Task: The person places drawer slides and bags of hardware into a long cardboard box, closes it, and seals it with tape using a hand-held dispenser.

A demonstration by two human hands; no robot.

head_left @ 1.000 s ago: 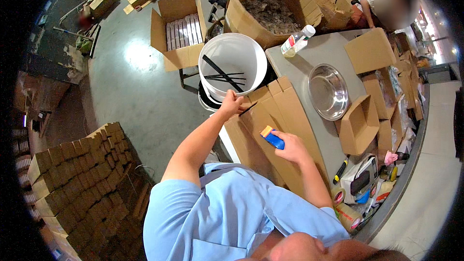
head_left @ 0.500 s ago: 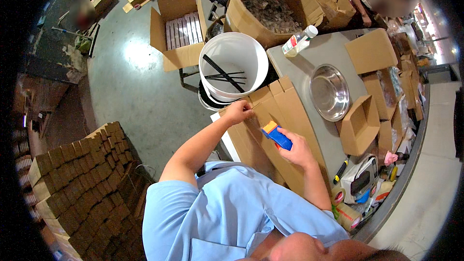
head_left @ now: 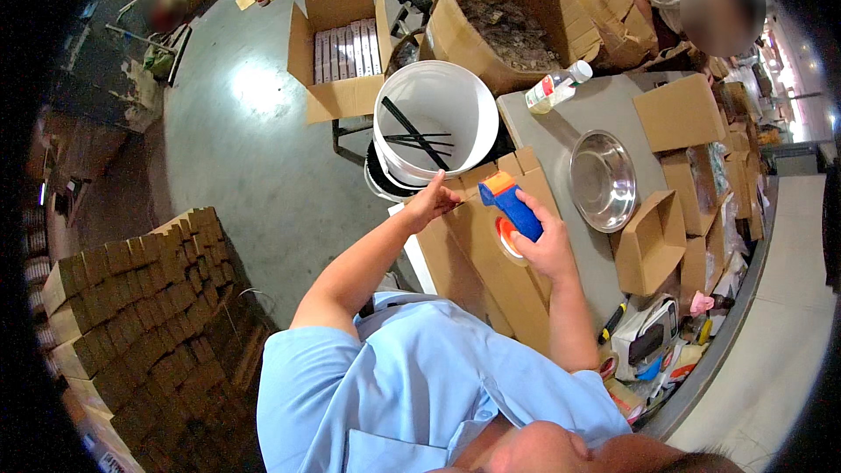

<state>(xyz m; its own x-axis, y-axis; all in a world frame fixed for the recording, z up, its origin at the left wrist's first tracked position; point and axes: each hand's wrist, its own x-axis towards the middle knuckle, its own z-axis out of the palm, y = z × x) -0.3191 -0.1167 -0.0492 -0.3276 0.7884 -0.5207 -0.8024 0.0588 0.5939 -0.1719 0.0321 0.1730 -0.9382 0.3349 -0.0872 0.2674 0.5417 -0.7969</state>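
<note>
My right hand (head_left: pixel 552 245) is wrapped round a blue tape dispenser (head_left: pixel 517 210) with an orange front end and an orange-and-white disc at its side. I hold it tilted above the flat brown cardboard (head_left: pixel 486 250) in front of me. At the cardboard's far left edge lies my left hand (head_left: pixel 427 207), its thumb raised apart from the fingers, which reach over the edge. I see nothing held in it. Just beyond it stands a white bucket (head_left: pixel 477 136) with several black strips (head_left: pixel 412 133) inside.
A steel bowl (head_left: pixel 602 181), a clear bottle (head_left: pixel 557 89) and an open small carton (head_left: pixel 653 241) are on the grey table (head_left: pixel 543 140). Stacked brown cartons (head_left: pixel 149 315) rise at left. An open box (head_left: pixel 342 92) and a large carton (head_left: pixel 455 35) stand beyond. Another person works far right.
My right hand has raised the tape dispenser slightly and turned it, so its orange-and-white disc shows. My left thumb has lifted away from the fingers. The whole view has shifted slightly.
</note>
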